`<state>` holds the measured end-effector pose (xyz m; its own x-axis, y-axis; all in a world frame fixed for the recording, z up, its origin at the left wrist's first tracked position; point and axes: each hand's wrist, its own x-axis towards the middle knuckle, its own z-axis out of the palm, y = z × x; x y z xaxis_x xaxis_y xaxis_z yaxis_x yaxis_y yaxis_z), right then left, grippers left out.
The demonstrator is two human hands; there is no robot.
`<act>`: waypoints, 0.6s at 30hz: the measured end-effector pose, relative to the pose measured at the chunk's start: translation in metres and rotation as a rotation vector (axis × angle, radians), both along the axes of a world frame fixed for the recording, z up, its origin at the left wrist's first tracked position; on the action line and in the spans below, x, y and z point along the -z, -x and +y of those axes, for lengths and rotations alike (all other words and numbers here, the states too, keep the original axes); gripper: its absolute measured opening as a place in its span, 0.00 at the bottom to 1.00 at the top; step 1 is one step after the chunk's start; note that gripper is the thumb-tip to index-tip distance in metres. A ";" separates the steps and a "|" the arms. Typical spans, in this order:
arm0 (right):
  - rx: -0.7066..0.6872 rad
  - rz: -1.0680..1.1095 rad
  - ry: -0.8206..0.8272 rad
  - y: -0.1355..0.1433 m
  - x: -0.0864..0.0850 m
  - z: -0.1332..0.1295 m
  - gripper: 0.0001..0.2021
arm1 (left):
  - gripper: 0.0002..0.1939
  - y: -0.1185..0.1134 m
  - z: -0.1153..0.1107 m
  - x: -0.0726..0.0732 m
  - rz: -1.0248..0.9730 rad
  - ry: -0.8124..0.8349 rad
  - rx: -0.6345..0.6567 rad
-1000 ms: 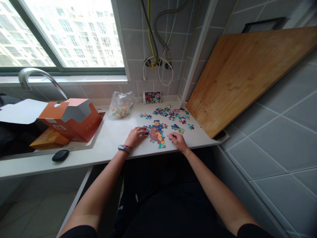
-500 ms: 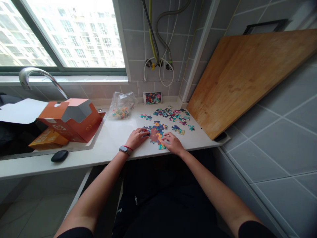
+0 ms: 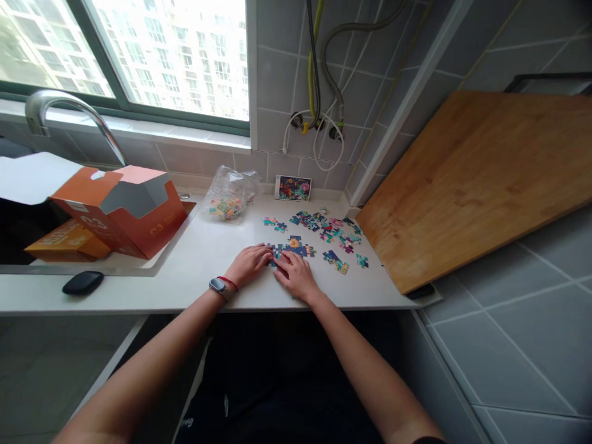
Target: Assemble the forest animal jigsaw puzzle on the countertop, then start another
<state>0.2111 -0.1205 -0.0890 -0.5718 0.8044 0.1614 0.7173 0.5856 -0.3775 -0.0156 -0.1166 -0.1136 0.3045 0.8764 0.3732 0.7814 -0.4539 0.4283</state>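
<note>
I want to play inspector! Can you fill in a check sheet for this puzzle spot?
Surface: white counter, bare in front.
Job's things: joined puzzle patch; loose pieces behind it; picture card against the wall.
Clutter: orange box, bag of pieces, black case, wooden board.
Hands: left hand and right hand flat on the patch.
Cables: hoses and white cord on the tiles.
Surroundings: window, tap.

An orange cardboard box sits open at the left of the frame by the sink, under a curved steel faucet. A dark oval object lies on the white desk at lower left. A clear plastic bag rests near the wall. A large wooden board leans at right.
</note>
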 end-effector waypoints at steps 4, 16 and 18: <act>0.016 0.010 0.010 -0.002 0.002 0.001 0.21 | 0.22 0.012 0.018 -0.001 0.003 0.048 0.033; 0.025 0.040 0.024 -0.002 0.005 0.000 0.20 | 0.19 0.047 0.040 -0.012 0.198 -0.003 0.348; 0.030 0.054 0.029 -0.002 0.006 0.001 0.21 | 0.20 0.048 0.042 -0.010 0.189 -0.022 0.363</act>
